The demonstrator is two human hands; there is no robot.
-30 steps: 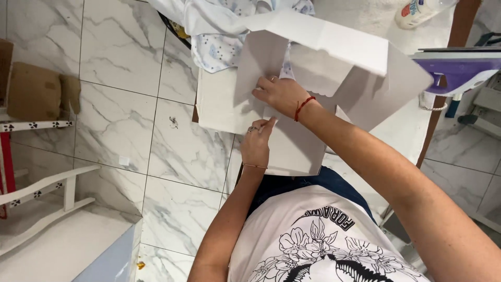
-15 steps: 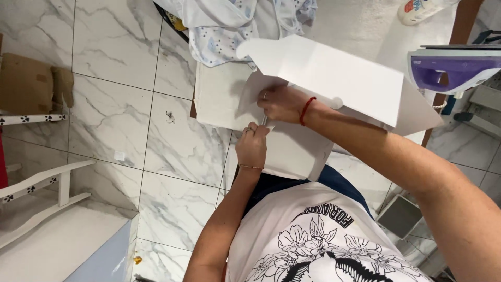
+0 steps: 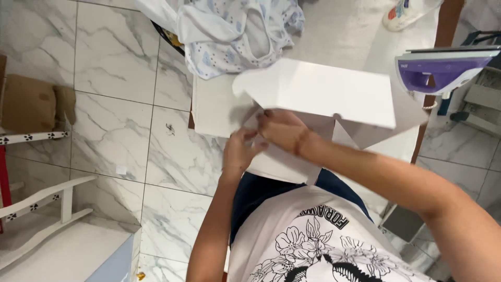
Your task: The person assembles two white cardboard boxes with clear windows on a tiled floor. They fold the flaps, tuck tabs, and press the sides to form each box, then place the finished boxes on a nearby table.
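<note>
A flat white cardboard box [image 3: 318,94] lies half-folded on the white table [image 3: 334,36], one large panel lifted over my hands. My right hand [image 3: 282,130] reaches under that panel and presses on an inner flap. Just left of it, my left hand [image 3: 241,152] pinches the box's near edge, fingers closed on the cardboard. Both hands touch near the box's lower left corner. Parts of the fingers are hidden by the raised panel.
A white garment with a small blue print [image 3: 235,28] is heaped at the table's far left. A purple and white iron [image 3: 443,68] stands at the right; a plastic bottle [image 3: 407,13] lies far back. Marble floor tiles [image 3: 115,120] and white furniture [image 3: 47,230] sit left.
The large panel has swung up and over toward me, now covering more of the box. Both hands have moved closer together under it.
</note>
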